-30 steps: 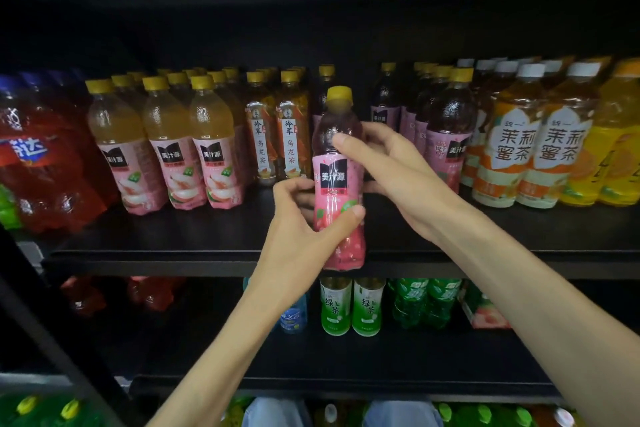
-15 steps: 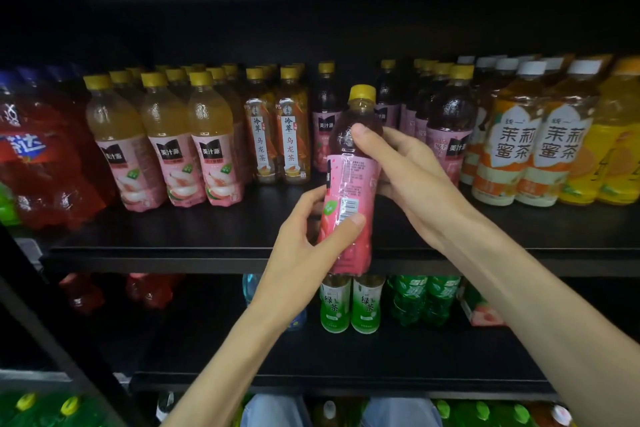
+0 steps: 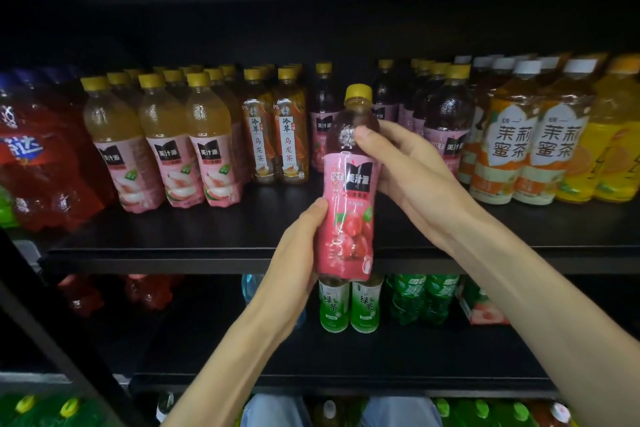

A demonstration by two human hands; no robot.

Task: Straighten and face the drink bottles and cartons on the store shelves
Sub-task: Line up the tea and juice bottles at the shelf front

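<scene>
Black store shelves (image 3: pixel 214 246) fill the head view, matte dark boards in dim light, stocked in rows.

Held in front of the upper shelf edge: a pink-labelled bottle (image 3: pixel 349 191), clear plastic, dark reddish drink inside, yellow screw cap, glossy shrink sleeve showing red fruit and a black logo panel turned toward the camera. It stands roughly upright, tilted slightly, off the board.

Left hand (image 3: pixel 298 253) grips the lower body of the bottle from the left, thumb lying on the label's edge. Right hand (image 3: pixel 412 170) holds the shoulder from the right, thumb pressed on the clear plastic just below the neck. Both hands are clamped on the same bottle.

Upper shelf, left to right: red soda bottles (image 3: pixel 41 177), blurred; peach drink bottles (image 3: pixel 173 149) with pale amber liquid and pink sleeves; two slim oolong tea bottles (image 3: pixel 273 146); dark juice bottles (image 3: pixel 446 128) matching the held one; jasmine tea bottles (image 3: pixel 509 149) with white caps; yellow-orange bottles (image 3: pixel 613 142).

Lower shelf: two green tea bottles (image 3: pixel 349 305) directly below the held bottle, crinkled green soda bottles (image 3: pixel 422 298) beside them, and a carton (image 3: pixel 481 305) with a peach picture.
</scene>
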